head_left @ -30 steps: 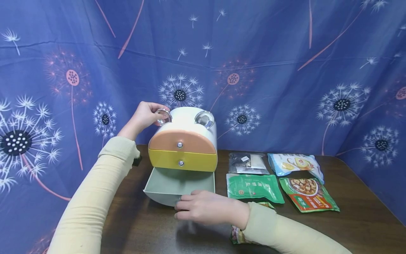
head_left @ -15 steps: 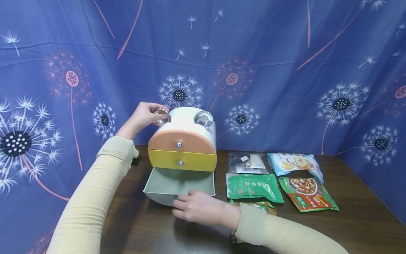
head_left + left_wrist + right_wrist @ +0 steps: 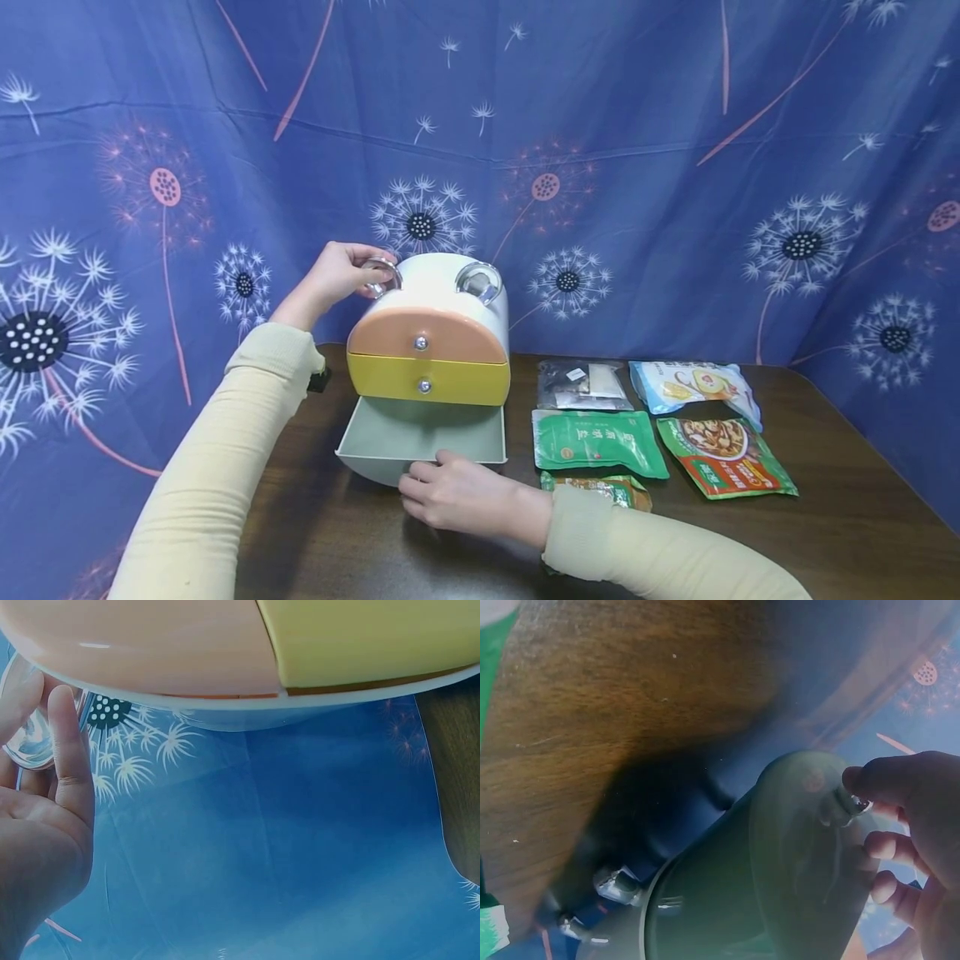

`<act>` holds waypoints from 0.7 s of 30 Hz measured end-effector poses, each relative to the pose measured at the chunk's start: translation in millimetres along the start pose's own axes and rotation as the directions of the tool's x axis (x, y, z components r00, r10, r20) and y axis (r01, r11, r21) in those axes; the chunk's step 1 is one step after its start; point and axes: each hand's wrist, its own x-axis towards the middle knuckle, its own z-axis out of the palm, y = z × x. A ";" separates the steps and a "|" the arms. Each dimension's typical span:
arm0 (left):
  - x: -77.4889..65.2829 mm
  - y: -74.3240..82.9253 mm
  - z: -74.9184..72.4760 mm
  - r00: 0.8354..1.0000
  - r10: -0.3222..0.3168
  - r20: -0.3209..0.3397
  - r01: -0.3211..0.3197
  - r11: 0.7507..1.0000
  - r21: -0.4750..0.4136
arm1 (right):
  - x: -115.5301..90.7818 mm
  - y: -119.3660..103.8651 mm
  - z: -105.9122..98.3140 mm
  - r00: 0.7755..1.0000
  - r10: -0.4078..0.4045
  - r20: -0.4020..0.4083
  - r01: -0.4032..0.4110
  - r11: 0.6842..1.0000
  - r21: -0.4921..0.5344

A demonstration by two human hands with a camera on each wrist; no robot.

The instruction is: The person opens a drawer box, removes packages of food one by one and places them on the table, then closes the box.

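Note:
A small frog-like cabinet has a white top point(image 3: 435, 275), an orange drawer point(image 3: 390, 335), a yellow drawer point(image 3: 382, 377) and a pulled-out grey-green bottom drawer point(image 3: 408, 425). Nothing shows in the visible part of that bottom drawer. My left hand point(image 3: 341, 271) grips the left silver ring point(image 3: 34, 739) on the cabinet's top, fingers and thumb around it. At the bottom drawer's front, my right hand point(image 3: 465, 497) pinches its small silver knob point(image 3: 853, 801) between thumb and finger; the head view hides this knob. The right silver ring point(image 3: 480, 283) stands untouched.
Several food packets lie right of the cabinet: a clear-and-dark bag point(image 3: 581, 385), a light-blue bag point(image 3: 697, 387), a green pouch point(image 3: 596, 442), a red-green pouch point(image 3: 727, 458) and a brown-green packet point(image 3: 600, 490), close to the right sleeve point(image 3: 592, 533). A patterned curtain point(image 3: 637, 208) hangs behind.
My right hand and forearm have shifted slightly left and lower, uncovering the brown-green packet and covering another packet near the front. The left hand's hold and the drawer look the same.

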 end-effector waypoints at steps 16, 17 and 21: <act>-0.7 -0.5 -0.5 1.000 -0.003 -0.001 0.003 1.000 -0.008 | 5.6 13.4 -17.4 0.999 -0.030 -0.041 0.030 1.000 0.008; -0.2 -0.8 0.0 1.000 -0.004 -0.005 0.004 1.000 -0.004 | 5.7 13.0 -15.4 0.999 -0.028 -0.041 0.028 1.000 0.010; 0.4 -1.9 0.9 1.000 0.001 -0.016 -0.001 1.000 0.006 | 5.3 7.7 -0.2 0.999 -0.020 -0.027 0.021 1.000 0.012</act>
